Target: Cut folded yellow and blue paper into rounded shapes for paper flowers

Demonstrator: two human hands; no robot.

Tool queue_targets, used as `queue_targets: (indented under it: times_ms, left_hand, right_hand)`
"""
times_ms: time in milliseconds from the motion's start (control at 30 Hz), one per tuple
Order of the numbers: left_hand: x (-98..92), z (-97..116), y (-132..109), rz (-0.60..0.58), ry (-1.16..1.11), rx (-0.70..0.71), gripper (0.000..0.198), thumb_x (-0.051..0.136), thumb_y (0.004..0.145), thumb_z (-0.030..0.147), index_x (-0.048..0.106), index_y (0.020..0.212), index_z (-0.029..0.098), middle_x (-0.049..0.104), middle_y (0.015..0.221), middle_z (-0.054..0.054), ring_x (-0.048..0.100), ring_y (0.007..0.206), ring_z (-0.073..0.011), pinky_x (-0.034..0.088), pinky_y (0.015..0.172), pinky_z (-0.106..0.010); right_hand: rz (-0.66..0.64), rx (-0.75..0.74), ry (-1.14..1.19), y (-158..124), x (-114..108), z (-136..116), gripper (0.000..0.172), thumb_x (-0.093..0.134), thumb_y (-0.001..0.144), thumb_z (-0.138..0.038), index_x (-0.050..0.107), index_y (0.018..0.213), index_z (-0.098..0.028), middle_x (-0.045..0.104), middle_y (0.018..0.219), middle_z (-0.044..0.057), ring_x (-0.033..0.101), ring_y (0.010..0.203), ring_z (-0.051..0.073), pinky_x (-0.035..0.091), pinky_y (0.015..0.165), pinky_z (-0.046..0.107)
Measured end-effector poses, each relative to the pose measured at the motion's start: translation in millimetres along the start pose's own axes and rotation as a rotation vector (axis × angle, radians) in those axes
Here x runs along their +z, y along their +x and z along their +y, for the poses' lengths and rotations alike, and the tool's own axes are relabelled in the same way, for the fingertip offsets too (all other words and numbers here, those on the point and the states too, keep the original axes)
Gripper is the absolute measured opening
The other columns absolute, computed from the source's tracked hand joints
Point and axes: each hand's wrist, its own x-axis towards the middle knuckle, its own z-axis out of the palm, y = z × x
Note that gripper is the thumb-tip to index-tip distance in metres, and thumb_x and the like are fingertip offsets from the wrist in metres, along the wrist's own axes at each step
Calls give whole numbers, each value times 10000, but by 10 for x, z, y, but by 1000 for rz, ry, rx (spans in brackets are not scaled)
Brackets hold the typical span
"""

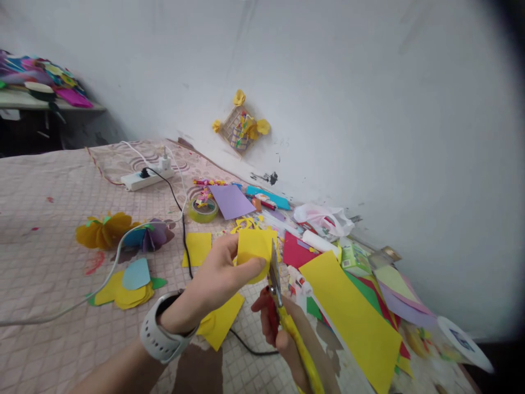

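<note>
Orange paper, folded in a fan, makes up the ornament [102,231] at the far left, beside a blue and purple ornament [150,236]; both look finished to me. Just nearer lie rounded yellow cut-outs [133,296] with a pale blue piece [136,273] on top, which I take to be cutting already done. Next to the right, a yellow square [198,246] lies flat on the patterned cloth [45,219], its straight edges suggesting that it is yet to be shaped. My left hand [223,275] reaches in above the cloth, thumb on the near face of a yellow piece [256,244] and fingers behind, pinching it upright at the centre. Its upper corners are square and its lower edge curves, so I judge it partly trimmed. The scissors [274,268] stand at its right edge; whether paper lies between the blades I cannot tell. My right hand [289,351] is wrapped about their red and yellow handles. Farther right, a long yellow sheet [350,317] overlaps green and red paper, seemingly stock left uncut.
</note>
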Motion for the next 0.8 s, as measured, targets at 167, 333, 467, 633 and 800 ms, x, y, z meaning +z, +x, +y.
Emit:
queue_targets:
  times_ms: [167,333,467,633,800]
  left_hand:
    - [0,-13,4,-13,49,-10,71,605,746,191,569,704,146,535,619,38,447,528,-73,334,487,-192]
    - [9,-37,-1,-13,93,15,98,600,753,212,557,696,145,527,635,30,446,543,-78,334,495,-198]
    - [10,-44,0,5,147,34,142,599,756,227,532,657,153,518,623,27,441,541,-81,334,506,-208]
    - [18,-48,-1,9,155,29,145,601,756,230,527,653,159,529,623,23,453,547,-89,341,517,-215]
    - [24,-58,-4,36,157,49,148,606,752,237,533,648,160,549,645,12,471,569,-100,360,532,-222]
  right_hand:
    - [28,35,5,-20,29,-121,566,604,699,-782,589,943,-272,371,621,-52,262,524,130,185,485,282]
    - [53,36,-39,-16,20,-94,604,581,678,-816,602,935,-269,378,625,-45,288,540,141,199,498,282]
    - [50,34,-73,-12,8,-87,611,564,690,-820,597,933,-261,378,620,-47,293,542,139,217,497,271]
    - [64,-6,-134,-8,8,-90,619,520,729,-816,589,925,-233,354,595,-59,298,524,131,239,490,268]
    - [74,-42,-147,8,6,-50,642,499,747,-811,607,930,-205,375,601,-57,303,512,114,216,460,251]
